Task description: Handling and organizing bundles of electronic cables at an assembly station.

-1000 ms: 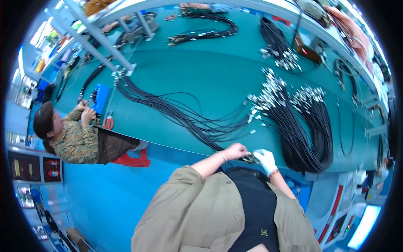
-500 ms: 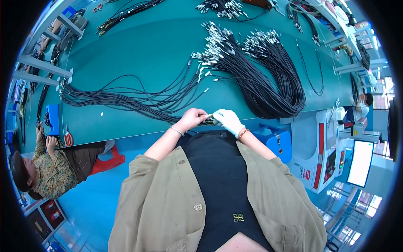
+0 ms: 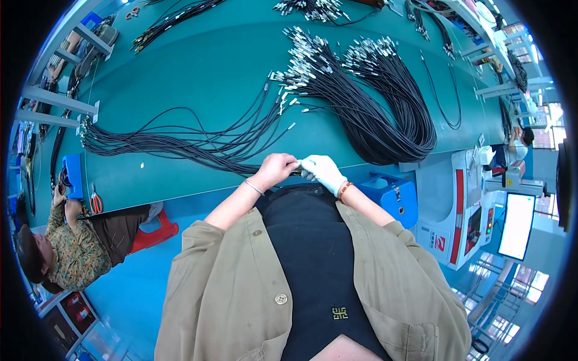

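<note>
My left hand (image 3: 276,171), bare, is closed in a pinch at the table's near edge, on the ends of a bundle of black cables (image 3: 156,144). Fingertip to fingertip with it, my right hand (image 3: 325,173), in a white glove, is closed on the same cable ends. Between the fingers shows a small dark and yellowish bit of them; the rest is hidden. The bundle runs along the green table to the left, its far ends gathered there. Several of its strands fan up toward the middle, with pale metal tips.
A large looped pile of black cables (image 3: 391,129) with white tips lies right of centre on the green table (image 3: 235,66). Orange-handled scissors (image 3: 96,202) lie at left, near a seated person (image 3: 78,246). A blue box (image 3: 390,201) and a white-and-red machine (image 3: 448,207) stand at right.
My right-hand fingers have closed in nearer to my left, covering more of the cable ends. The whole view has shifted slightly; the cables on the table lie as before.
</note>
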Demonstrator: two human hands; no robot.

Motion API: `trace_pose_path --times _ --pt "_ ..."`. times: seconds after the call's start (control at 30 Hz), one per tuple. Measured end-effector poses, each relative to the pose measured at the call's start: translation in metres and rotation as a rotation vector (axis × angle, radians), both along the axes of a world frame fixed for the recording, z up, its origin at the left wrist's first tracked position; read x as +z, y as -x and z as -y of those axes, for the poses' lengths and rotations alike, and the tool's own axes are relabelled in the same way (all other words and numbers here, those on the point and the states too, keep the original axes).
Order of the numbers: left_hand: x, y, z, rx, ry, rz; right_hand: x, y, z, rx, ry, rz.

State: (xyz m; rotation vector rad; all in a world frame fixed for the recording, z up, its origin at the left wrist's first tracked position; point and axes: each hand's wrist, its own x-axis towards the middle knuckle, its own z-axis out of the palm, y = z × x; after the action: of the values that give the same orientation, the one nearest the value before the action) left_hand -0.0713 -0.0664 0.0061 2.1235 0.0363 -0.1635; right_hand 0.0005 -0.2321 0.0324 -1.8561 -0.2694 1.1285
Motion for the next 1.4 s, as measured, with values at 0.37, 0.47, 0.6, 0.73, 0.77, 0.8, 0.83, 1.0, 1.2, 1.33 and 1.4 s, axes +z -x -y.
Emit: trace_pose_path --times 0.37,0.47,0.6,0.73,0.77,0.8,0.83,1.0,1.2,1.33,1.4 --pt "-0.007 -0.002 -0.004 -0.024 0.313 -0.29 0.001 0.005 0.009 0.036 -0.037 -0.051" --pt "-0.008 -0.003 -0.005 -0.028 0.32 -0.302 0.002 0.005 0.007 0.051 -0.035 -0.035" --pt "-0.012 -0.002 -0.005 -0.033 0.321 -0.289 0.002 0.005 0.005 0.091 -0.029 -0.015" --pt "-0.011 -0.001 -0.004 -0.037 0.249 -0.291 -0.002 0.006 0.007 0.12 -0.025 0.015" --pt "-0.012 -0.001 -0.004 -0.043 0.241 -0.298 -0.003 0.007 0.008 0.109 -0.029 0.0" --pt "-0.012 -0.001 -0.004 -0.048 0.233 -0.305 -0.005 0.007 0.009 0.099 -0.033 -0.015" --pt "-0.012 -0.002 -0.005 -0.054 0.224 -0.312 -0.006 0.006 0.008 0.088 -0.038 -0.03" --pt "-0.009 -0.005 -0.012 -0.109 -0.289 0.295 -0.004 0.001 0.005 -0.018 -0.046 -0.004" --pt "-0.026 -0.046 -0.041 0.65 0.22 0.151 -0.005 -0.021 0.009 -0.16 -0.042 0.036" --pt "-0.035 -0.048 -0.039 0.956 0.177 0.502 -0.013 -0.013 0.02 -0.078 0.048 0.042" --pt "-0.024 -0.032 -0.031 0.666 0.0 0.529 -0.019 -0.007 0.032 -0.076 0.08 0.023"
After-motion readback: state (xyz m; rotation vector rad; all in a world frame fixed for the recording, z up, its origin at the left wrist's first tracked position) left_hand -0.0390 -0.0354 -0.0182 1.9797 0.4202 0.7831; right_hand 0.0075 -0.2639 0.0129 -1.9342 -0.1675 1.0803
